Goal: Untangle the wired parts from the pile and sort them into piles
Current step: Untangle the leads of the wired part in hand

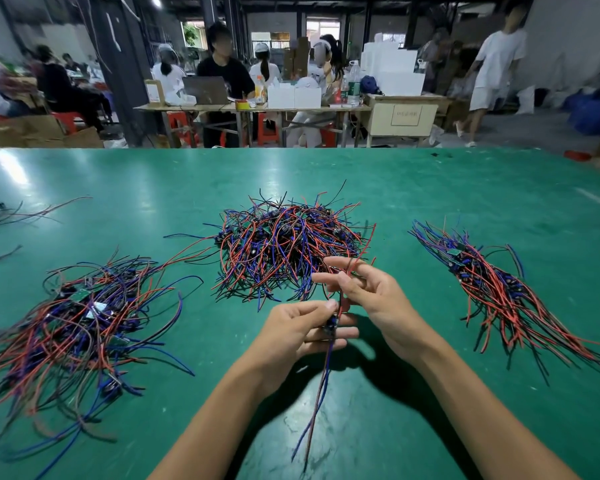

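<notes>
A tangled pile [288,247] of small circuit boards with red, blue and black wires lies mid-table. A looser pile [84,320] sits at the left, and a combed pile [499,292] with wires running the same way lies at the right. My left hand [298,330] pinches one wired part [331,323] by its small dark board, its blue and brown wires hanging down toward me. My right hand [371,296] is just above it, fingers curled around the part's upper red and black wires in front of the tangled pile.
The green table [430,195] stretches wide, with a few stray wires [11,213] at the far left edge. Beyond its far edge several people sit and stand at benches with boxes and red stools.
</notes>
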{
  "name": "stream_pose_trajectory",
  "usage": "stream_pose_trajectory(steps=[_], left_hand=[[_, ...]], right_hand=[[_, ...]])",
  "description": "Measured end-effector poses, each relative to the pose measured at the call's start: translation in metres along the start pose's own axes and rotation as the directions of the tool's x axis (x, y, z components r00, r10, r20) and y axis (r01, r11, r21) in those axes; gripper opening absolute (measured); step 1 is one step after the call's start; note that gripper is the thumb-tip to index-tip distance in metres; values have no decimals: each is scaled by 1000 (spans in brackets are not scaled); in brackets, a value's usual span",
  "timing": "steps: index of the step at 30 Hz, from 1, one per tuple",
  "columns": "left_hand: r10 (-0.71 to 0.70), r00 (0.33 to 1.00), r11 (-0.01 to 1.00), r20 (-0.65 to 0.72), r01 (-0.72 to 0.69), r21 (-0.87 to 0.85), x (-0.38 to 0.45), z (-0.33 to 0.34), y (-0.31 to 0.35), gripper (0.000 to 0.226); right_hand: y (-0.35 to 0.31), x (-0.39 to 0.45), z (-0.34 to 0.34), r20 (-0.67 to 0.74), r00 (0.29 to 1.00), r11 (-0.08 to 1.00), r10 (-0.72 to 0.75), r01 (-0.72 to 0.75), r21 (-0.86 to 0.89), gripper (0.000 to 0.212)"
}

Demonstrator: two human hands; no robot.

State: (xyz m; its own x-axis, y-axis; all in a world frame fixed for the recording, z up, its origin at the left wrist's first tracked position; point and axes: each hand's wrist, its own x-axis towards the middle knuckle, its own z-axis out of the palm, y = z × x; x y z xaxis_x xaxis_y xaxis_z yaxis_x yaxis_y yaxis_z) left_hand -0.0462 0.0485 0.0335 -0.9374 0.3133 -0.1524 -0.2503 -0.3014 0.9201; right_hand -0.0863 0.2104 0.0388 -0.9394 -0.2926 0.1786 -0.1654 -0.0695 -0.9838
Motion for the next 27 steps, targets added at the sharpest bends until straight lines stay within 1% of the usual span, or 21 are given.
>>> stream_pose_trajectory(steps=[3, 7, 10, 12, 14, 17, 22, 27], left_hand=[[42, 997, 999, -68, -42, 1, 2, 0, 0, 23], [92, 985, 994, -147, -82, 67, 3, -4, 2, 19], [143, 970, 986, -196, -123, 109, 3, -5, 1, 17], [190, 957, 975, -218, -157, 156, 4, -5, -1, 16], [219, 951, 966, -218, -179, 187, 4, -5, -2, 17], [222, 952, 957, -210, -172, 232, 4, -6, -2, 17], [108, 985, 972, -133, -76, 223, 1, -4, -5, 13], [47, 998, 964, -44, -34, 264, -1, 0, -6, 13]], right_hand=[[1, 1, 2, 10, 998, 998, 68, -68, 11, 22], [5, 0, 10, -22, 999, 995, 39, -41, -86, 20], [5, -3, 19, -48, 997, 998, 57, -58, -19, 23], [7, -4, 25, -101, 993, 998, 69, -68, 12, 24], [10, -4, 31, -158, 984, 997, 82, -81, 12, 25], [14, -4, 36, -209, 969, 990, 133, -120, 70, 26], [15, 0, 25, -332, 934, 989, 131, -147, -24, 28], [6, 3, 8, -414, 882, 975, 224, -198, 105, 27]])
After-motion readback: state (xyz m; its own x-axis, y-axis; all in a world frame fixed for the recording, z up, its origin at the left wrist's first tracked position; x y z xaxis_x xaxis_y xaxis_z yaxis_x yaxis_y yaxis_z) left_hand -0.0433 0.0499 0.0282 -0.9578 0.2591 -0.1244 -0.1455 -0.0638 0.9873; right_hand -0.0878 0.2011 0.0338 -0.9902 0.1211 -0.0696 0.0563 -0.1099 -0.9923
